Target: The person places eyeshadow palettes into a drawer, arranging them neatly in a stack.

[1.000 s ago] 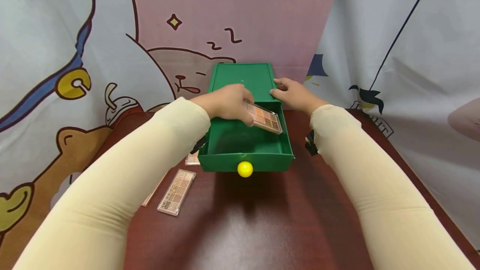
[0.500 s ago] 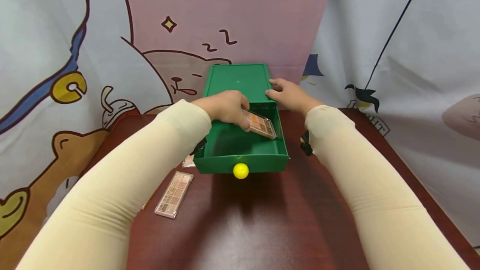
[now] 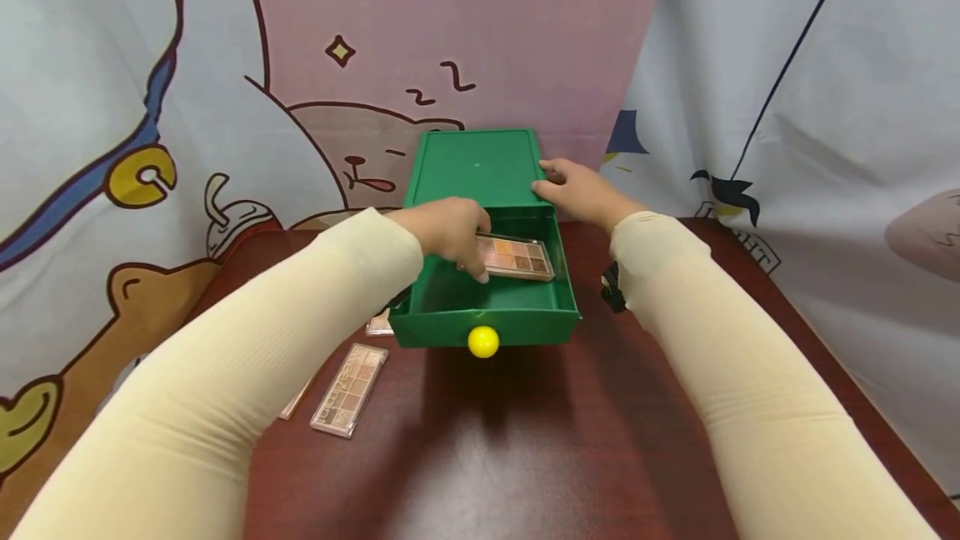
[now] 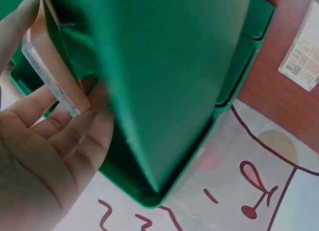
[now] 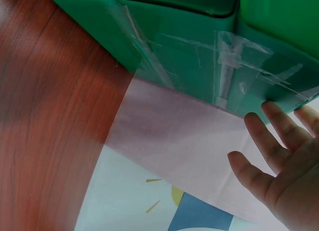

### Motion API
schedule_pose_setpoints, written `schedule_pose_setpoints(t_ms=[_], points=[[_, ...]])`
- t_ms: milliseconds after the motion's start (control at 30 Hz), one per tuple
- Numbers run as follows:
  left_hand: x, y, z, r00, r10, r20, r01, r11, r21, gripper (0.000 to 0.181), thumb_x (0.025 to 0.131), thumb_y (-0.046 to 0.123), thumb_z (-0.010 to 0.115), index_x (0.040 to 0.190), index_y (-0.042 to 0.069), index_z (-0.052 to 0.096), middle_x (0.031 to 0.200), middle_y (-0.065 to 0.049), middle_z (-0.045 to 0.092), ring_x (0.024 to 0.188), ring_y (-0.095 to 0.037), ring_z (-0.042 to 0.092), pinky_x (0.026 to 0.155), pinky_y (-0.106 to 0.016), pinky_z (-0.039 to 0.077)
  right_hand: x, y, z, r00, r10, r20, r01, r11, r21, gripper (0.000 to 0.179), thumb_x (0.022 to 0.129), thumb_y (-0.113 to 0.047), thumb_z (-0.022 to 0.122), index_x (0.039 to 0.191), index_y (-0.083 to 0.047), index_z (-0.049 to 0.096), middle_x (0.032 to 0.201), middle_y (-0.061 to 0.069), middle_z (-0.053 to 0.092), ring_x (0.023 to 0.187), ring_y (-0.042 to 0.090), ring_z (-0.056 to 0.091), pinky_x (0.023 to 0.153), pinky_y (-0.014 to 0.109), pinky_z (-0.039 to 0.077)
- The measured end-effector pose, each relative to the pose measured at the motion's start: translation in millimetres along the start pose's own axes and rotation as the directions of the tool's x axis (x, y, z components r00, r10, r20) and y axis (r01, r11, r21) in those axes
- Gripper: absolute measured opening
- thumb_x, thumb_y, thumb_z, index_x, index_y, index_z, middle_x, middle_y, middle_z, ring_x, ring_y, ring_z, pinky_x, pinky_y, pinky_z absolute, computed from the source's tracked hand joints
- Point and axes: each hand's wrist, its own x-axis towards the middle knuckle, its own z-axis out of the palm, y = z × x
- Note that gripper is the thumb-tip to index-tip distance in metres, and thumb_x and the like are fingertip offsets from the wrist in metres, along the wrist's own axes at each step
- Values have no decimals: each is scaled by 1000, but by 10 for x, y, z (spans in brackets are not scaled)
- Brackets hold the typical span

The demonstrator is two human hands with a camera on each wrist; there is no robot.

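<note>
An eyeshadow palette with a clear lid sits low inside the pulled-out green drawer, lying crosswise. My left hand reaches over the drawer's left wall and pinches the palette's left end; in the left wrist view, the thumb and fingers lie on opposite sides of the palette. At the right edge of the green box, my right hand steadies the side, its fingers mostly extended and spread in the right wrist view. A round yellow knob marks the drawer front.
On the dark red table, another palette lies left of the drawer. Part of one more palette shows beside the drawer's left side, and the edge of another peeks out by the left sleeve. A printed cloth hangs behind.
The palette has gone down into the drawer and turned from slanted to nearly level, with the left hand lowering alongside it. The right hand has stayed at the box's side.
</note>
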Motion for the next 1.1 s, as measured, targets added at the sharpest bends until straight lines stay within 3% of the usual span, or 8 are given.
schedule_pose_setpoints(t_ms=[167,333,500,633,733,933,1000,1100], points=[[13,-70,40,998,59,2,-59,998,-13,73,82,27,78,144,8,43,106,-11,69,100,-23,62,100,-37,42,4,-4,6,1000,-2,2,2,1000,6,64,101,-37,44,155,-12,20,154,19,31,141,36,29,111,52,26],[-11,-149,33,991,127,-30,-128,990,-57,66,86,23,73,143,10,44,137,-13,51,123,-26,49,97,-37,45,-3,-15,10,1000,4,6,-4,1000,10,64,101,-38,44,155,-12,20,154,18,30,141,36,28,111,52,26],[-124,-257,-15,979,166,-122,-191,954,-233,67,84,22,75,143,12,45,137,-11,50,121,-25,51,95,-37,46,-16,-19,3,1000,1,10,-1,1000,13,65,101,-39,43,155,-13,18,155,19,28,141,37,27,111,53,25],[-284,-398,-46,945,177,-274,-282,866,-413,66,83,22,76,142,13,47,135,-10,54,120,-23,55,95,-40,47,-22,-11,1,1000,-8,7,8,1000,28,64,101,-38,43,155,-13,18,155,19,27,142,36,26,111,53,25],[-419,-531,-35,907,129,-401,-338,791,-510,63,84,23,76,140,16,49,133,-7,56,119,-19,56,96,-42,46,-23,8,2,1000,-14,3,14,999,41,64,101,-38,44,155,-13,19,155,19,27,142,36,26,111,53,26],[-610,-881,90,808,-66,-586,-444,586,-678,57,87,14,71,139,13,49,130,-9,57,118,-24,56,90,-35,51,-24,28,2,1000,-17,5,17,999,42,65,101,-38,43,155,-13,18,155,20,26,142,37,25,111,54,25],[-656,-1027,152,780,-137,-611,-457,543,-705,56,88,14,70,139,11,49,129,-9,57,117,-21,56,89,-30,50,-18,24,8,1000,-19,3,19,999,36,65,101,-38,43,155,-13,18,155,20,26,142,37,25,112,53,24],[-722,-1245,266,740,-237,-629,-457,509,-729,55,89,14,69,140,11,48,128,-7,58,113,-15,57,90,-24,47,-5,11,22,1000,-21,2,21,999,33,65,101,-39,43,155,-13,19,155,20,27,142,37,25,112,53,24]])
